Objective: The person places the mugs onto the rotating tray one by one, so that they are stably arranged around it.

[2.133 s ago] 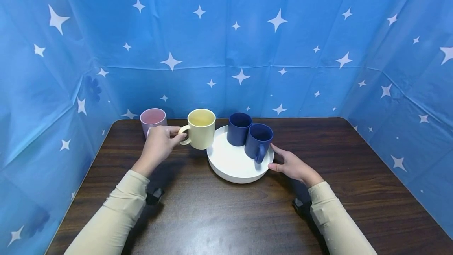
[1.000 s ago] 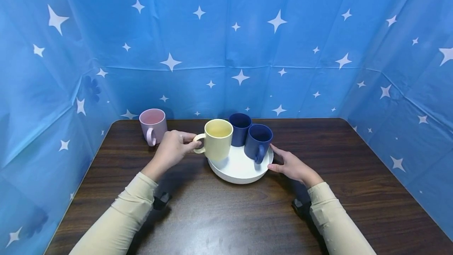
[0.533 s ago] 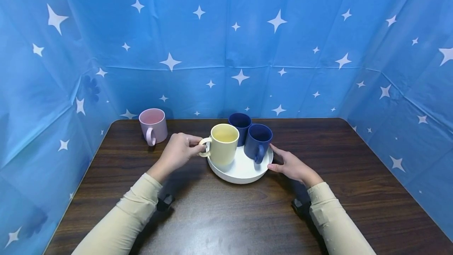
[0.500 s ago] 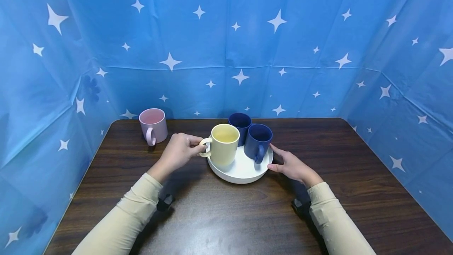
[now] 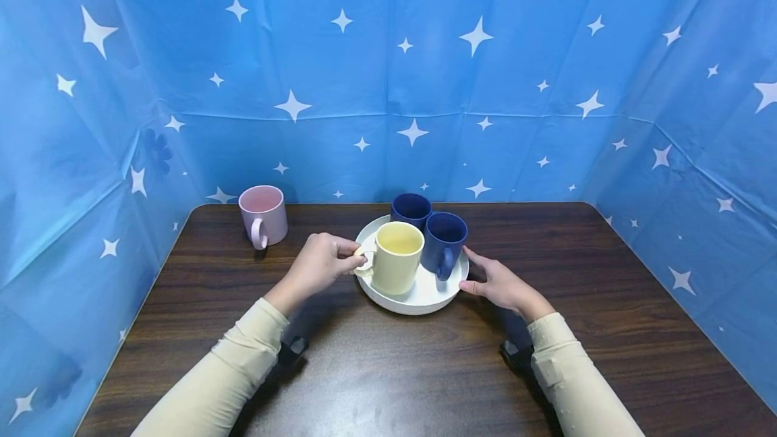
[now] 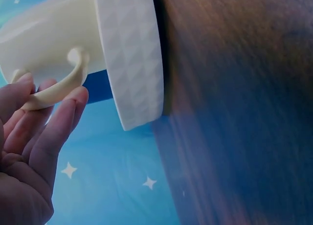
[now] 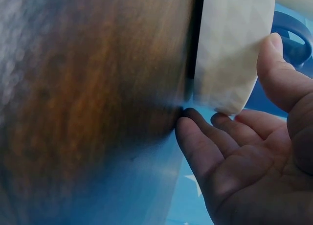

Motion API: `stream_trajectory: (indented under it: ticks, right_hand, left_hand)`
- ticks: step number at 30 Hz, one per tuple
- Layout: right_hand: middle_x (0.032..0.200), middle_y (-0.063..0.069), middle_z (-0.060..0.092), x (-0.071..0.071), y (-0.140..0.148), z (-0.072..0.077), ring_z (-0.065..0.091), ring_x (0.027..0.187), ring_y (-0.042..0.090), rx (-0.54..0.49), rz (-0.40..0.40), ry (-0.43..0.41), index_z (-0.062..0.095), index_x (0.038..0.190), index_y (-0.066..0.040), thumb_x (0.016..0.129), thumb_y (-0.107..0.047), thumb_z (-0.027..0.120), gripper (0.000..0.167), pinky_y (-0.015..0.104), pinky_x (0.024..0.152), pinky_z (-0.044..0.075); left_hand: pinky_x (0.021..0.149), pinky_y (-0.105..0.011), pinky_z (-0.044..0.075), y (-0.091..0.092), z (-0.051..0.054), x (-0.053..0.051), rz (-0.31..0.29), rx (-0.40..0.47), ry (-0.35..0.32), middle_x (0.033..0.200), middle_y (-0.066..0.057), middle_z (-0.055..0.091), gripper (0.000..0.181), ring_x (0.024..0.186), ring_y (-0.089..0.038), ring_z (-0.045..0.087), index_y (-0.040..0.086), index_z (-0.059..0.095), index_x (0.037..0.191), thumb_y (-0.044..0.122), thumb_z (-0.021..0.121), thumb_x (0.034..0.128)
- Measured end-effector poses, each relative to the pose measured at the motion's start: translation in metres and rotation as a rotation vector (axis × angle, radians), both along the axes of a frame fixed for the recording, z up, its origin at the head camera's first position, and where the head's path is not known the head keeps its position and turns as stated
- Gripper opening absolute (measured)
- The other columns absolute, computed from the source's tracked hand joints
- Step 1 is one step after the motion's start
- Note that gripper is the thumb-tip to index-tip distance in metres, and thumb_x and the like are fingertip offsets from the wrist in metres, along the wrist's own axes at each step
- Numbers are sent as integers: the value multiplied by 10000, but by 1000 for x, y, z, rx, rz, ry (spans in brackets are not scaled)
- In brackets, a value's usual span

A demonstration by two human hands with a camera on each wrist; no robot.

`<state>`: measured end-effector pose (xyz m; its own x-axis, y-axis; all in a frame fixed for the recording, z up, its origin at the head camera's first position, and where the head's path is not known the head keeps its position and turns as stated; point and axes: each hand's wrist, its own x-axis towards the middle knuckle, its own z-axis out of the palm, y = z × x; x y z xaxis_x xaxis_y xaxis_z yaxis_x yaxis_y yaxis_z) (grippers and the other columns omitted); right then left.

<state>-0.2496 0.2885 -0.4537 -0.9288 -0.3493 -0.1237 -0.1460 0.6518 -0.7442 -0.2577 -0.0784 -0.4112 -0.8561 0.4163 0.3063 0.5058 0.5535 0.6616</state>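
Note:
My left hand (image 5: 323,263) pinches the handle of a yellow mug (image 5: 397,268), which is upright at the front left of a round white tray (image 5: 408,306). In the left wrist view the thumb and fingers close round the mug's handle (image 6: 57,92); the mug's base is behind the tray's wall (image 6: 132,58). Two dark blue mugs stand on the tray, one at the back (image 5: 411,208) and one at the right (image 5: 445,241). My right hand (image 5: 504,285) touches the tray's right rim, thumb and fingers spread, as the right wrist view shows by the faceted wall (image 7: 230,54).
A pink mug (image 5: 264,218) stands on the dark wooden table (image 5: 388,369) at the back left, its handle toward the front. A blue curtain (image 5: 388,73) with white stars surrounds the table's back and sides.
My left hand has carried the yellow mug from left of the tray to the right and toward the front, over the tray's front left. The right hand, tray, blue mugs and pink mug have stayed put.

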Motion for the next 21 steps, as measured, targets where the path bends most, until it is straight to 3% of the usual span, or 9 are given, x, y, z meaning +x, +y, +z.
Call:
stream_trajectory:
  ticks: [7, 13, 21]
  right_hand:
    - [1637, 243, 228, 1, 1, 0, 269, 1481, 439, -15, -1, 0, 190, 1609, -19, 995, -256, 668, 814, 591, 1150, 304]
    - [1638, 240, 228, -1, 2, -2, 247, 1488, 446, -13, 2, 5, 198, 1608, -19, 998, -268, 662, 806, 605, 1152, 290]
    - [1640, 242, 224, 0, 1, -1, 295, 1465, 458, -41, -5, -11, 195, 1610, -21, 1000, -237, 660, 797, 595, 1127, 339]
  left_hand:
    - [549, -219, 427, 5, -3, 1, -15, 9, -43, 799, 22, 746, 118, 645, -73, 549, 63, 812, 992, 120, 786, 892]
    - [611, -232, 430, 11, -9, 0, -16, -10, -29, 850, 29, 751, 164, 697, -94, 535, 54, 811, 1026, 136, 798, 884]
    - [531, -216, 334, 17, -13, 0, -31, 6, -11, 690, 88, 668, 46, 605, -59, 455, 87, 807, 901, 126, 800, 879]
